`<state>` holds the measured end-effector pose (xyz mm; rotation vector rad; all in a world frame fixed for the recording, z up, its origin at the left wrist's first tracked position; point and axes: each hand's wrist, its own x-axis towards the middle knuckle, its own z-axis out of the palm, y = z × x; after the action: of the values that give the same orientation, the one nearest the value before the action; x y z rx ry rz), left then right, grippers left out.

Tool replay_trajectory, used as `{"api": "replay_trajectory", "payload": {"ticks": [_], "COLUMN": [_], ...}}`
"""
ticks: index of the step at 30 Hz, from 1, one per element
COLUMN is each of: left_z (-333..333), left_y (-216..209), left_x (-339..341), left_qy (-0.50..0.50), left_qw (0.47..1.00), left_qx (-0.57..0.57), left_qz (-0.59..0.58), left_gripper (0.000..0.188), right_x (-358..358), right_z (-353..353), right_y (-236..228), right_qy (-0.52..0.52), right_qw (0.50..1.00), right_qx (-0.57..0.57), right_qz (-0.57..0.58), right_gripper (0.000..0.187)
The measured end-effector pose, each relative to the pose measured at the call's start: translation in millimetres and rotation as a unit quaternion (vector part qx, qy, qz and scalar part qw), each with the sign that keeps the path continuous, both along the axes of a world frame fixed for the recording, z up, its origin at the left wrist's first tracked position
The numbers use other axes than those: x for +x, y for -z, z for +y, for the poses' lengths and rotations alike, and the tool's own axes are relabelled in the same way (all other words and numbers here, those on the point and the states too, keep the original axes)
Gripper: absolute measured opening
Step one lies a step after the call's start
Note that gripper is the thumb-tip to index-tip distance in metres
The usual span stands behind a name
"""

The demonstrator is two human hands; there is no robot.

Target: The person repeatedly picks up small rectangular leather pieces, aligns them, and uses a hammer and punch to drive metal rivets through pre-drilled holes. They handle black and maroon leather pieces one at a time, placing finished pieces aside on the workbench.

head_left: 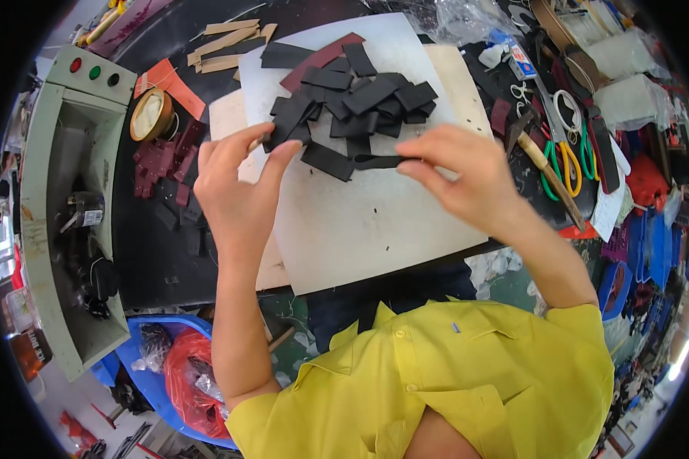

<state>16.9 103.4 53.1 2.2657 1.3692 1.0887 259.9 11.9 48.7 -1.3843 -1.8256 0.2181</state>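
Note:
Between the thumb and fingers of my right hand (463, 172) is a folded black strip (381, 161), its looped end pointing left. My left hand (241, 172) is beside the left edge of a pile of short black strips (371, 96), thumb and forefinger apart. Whether its fingertips touch a strip I cannot make out. Just left of the folded strip, a flat black strip (327, 161) lies on the white sheet (360, 229). A longer dark red strip (321, 63) lies partly under the pile's far side.
At left stand a grey metal box (44, 183) with buttons and a bowl of cream-coloured paste (151, 115), near dark red pieces (161, 164). Tan strips (233, 42) lie at the back. On the right are a hammer (547, 172) and scissors (569, 168). A blue tub (142, 367) stands lower left.

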Motion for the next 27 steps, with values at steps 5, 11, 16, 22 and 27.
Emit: {"api": "replay_trajectory", "payload": {"ticks": [5, 11, 16, 22, 27], "left_z": [-36.9, -97.9, -104.4, -104.5, -104.5], "left_y": [2.1, 25.9, 34.4, 41.9, 45.4], "left_x": [-12.0, 2.4, 5.8, 1.6, 0.1], "left_qy": [0.03, 0.164, 0.178, 0.178, 0.18], "left_qw": [0.999, 0.984, 0.981, 0.981, 0.98], "left_qx": [-0.01, -0.065, -0.08, -0.079, -0.069], "left_qz": [0.031, 0.008, -0.003, -0.014, -0.045], "left_gripper": [0.031, 0.047, 0.065, 0.066, 0.07], "right_x": [-38.6, 1.0, 1.9, -10.4, -13.4], "right_z": [-75.4, -65.0, -52.0, -41.4, -36.0], "right_y": [18.7, -15.7, -16.1, 2.3, -1.6], "right_qy": [-0.253, -0.044, -0.007, -0.024, -0.022], "right_qw": [0.963, 0.941, 0.851, 0.866, 0.88], "right_qx": [-0.094, -0.266, -0.414, -0.447, -0.443], "right_qz": [0.005, 0.205, 0.324, 0.225, 0.17], "right_gripper": [0.023, 0.011, 0.016, 0.016, 0.015]}}
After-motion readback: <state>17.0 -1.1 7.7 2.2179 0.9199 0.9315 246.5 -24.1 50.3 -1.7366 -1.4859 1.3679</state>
